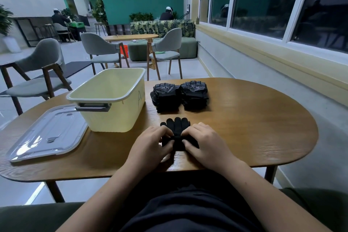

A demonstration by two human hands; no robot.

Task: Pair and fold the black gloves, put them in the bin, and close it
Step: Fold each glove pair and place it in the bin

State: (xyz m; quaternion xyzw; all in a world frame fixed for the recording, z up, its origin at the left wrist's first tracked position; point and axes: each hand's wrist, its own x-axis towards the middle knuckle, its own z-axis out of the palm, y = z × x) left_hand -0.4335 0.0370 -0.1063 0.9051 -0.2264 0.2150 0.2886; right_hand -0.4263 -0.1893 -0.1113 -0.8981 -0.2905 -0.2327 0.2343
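Our left hand (pixel 150 142) and right hand (pixel 208 143) lay close together on the worktop (pixel 254 128), each pinching the cuff end of the black gloves (pixel 177 126) between them. We judged the knit light and limp (grip at the cuff); the bin (pixel 113 113) stood beyond the left hand.

Our bare forearms (pixel 113 184) reaching forward, our left hand (pixel 150 143) and right hand (pixel 207 142) palms down, fingertips curled, both pinching the black glove (pixel 177 126).
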